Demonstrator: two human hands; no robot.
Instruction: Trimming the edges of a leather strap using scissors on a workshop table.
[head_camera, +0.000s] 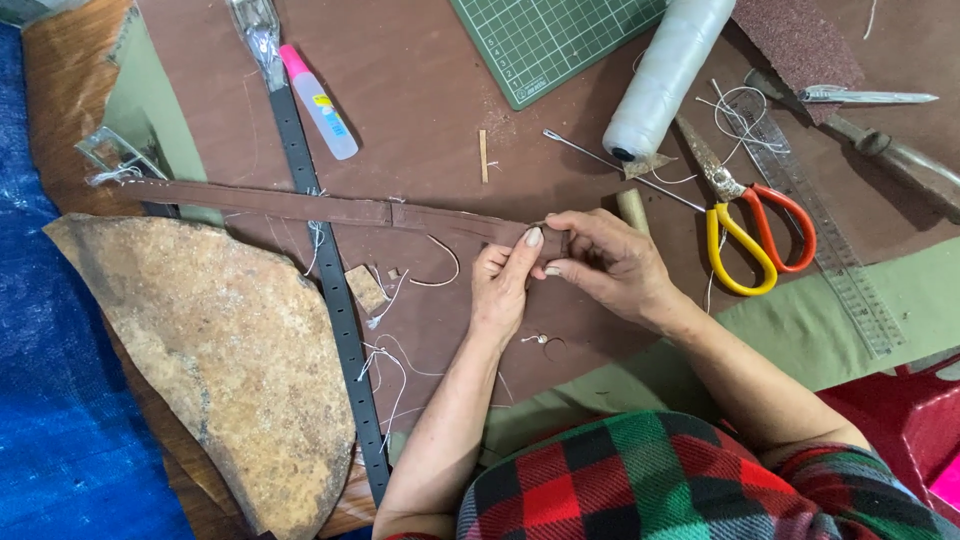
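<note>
Nearby, scissors (757, 235) beside thread spool (665, 78).

Tabletop: we see a brown tabletop (420, 90) filling most of the view.
Covering: we note olive-green cloth (830, 320) along its near edge.
Left side: we see blue tarpaulin (50, 400) beside it.
Light: we find it even and soft.
</note>
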